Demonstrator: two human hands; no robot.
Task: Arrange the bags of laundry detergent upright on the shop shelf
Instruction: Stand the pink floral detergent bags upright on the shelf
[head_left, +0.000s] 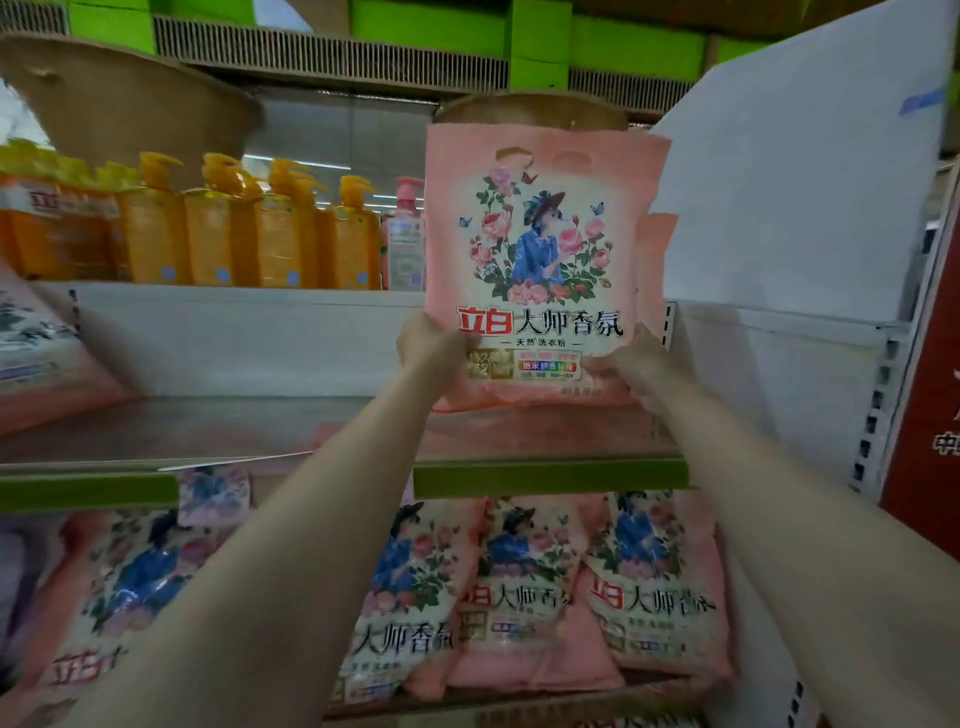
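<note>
A pink detergent bag (540, 260) with a flower picture stands upright at the right end of the middle shelf (208, 426). My left hand (428, 343) grips its lower left edge and my right hand (631, 364) grips its lower right corner. The edge of another pink bag (655, 270) shows just behind it. One more pink bag (36, 353) leans at the far left of the same shelf. Several like bags (524, 587) lie tilted on the shelf below.
Orange pump bottles (223, 228) and a pink one (408, 234) line the shelf above. A white side panel (800, 171) and a red sign (930, 395) close off the right. Green price rails (550, 478) edge the middle shelf.
</note>
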